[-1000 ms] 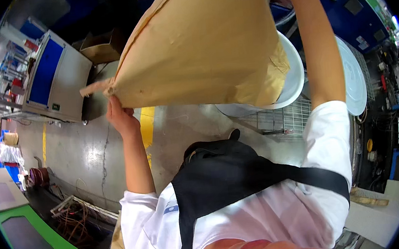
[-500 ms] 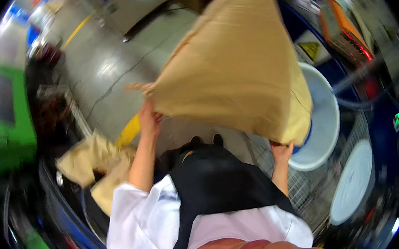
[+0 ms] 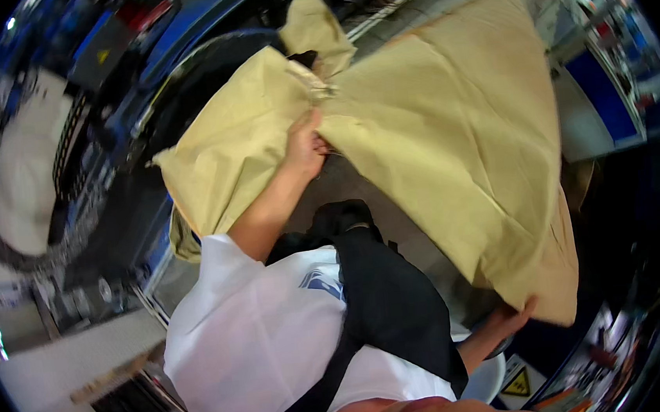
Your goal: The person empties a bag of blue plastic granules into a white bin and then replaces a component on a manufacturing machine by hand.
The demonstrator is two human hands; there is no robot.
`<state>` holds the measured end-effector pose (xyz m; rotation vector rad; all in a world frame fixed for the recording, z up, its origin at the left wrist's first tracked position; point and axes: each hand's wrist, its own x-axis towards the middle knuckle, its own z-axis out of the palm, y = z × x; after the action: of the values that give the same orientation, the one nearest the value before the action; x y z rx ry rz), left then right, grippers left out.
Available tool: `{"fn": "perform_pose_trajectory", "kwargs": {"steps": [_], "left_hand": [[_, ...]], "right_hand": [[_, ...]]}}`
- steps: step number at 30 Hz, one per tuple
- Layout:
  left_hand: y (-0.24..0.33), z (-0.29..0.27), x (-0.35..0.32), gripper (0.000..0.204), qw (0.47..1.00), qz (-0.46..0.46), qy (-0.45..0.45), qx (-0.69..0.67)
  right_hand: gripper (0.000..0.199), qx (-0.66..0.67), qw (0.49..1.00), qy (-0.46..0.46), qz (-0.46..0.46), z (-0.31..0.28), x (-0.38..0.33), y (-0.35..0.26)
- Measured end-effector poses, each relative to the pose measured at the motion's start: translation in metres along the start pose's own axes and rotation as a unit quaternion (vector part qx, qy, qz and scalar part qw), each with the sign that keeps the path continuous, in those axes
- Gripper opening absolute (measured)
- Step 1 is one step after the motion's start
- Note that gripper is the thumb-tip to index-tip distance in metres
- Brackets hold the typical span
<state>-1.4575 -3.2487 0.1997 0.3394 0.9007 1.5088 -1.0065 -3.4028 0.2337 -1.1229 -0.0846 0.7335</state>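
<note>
Sack (image 3: 449, 133) now emptier, folded at mid-grip

large tan paper sack (image 3: 450, 140) | apparently empty, creased | held up, spread wide, gathered mid-top

A short-sleeved white shirt (image 3: 255, 338) with a small blue chest print, under a black bib apron (image 3: 386, 303) with strap.

We stand on a grey concrete floor (image 3: 419, 237) in what looks like a workshop, much of it blurred; blue machinery (image 3: 173, 23) runs along the top left, beside a large pale round shape (image 3: 26, 185); a white cabinet with a blue panel (image 3: 599, 100) sits at the right; a yellow warning triangle (image 3: 516, 383) shows low down.
</note>
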Motion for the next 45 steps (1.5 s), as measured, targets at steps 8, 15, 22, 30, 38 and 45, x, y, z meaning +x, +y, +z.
{"fn": "perform_pose_trajectory", "kwargs": {"steps": [8,15,22,30,38,45], "left_hand": [[0.031,-0.200,-0.125,0.033,0.889,0.235,0.368,-0.142],[-0.034,-0.295,-0.139,0.041,0.819,0.072,0.527,-0.214],[-0.038,-0.183,-0.029,0.025,0.964,-0.188,0.158,-0.103],[0.028,0.084,0.123,0.021,0.939,-0.229,-0.252,0.044],[0.059,0.152,0.264,0.013,0.977,0.211,0.022,0.035],[-0.047,0.116,0.360,0.014,0.961,0.049,0.000,0.272]], "right_hand": [[0.059,-0.038,0.824,-0.500,0.263,0.294,-0.014,0.178],[0.040,-0.359,0.492,-0.765,0.207,0.290,-0.127,0.290],[0.056,-0.620,0.357,-0.680,0.160,0.211,0.007,0.256],[0.080,-0.250,0.537,-0.786,0.174,0.303,-0.041,0.279],[0.022,-0.512,0.763,-0.394,0.016,0.236,0.135,0.241],[0.012,-0.324,0.924,-0.181,0.094,0.259,0.282,0.268]]}}
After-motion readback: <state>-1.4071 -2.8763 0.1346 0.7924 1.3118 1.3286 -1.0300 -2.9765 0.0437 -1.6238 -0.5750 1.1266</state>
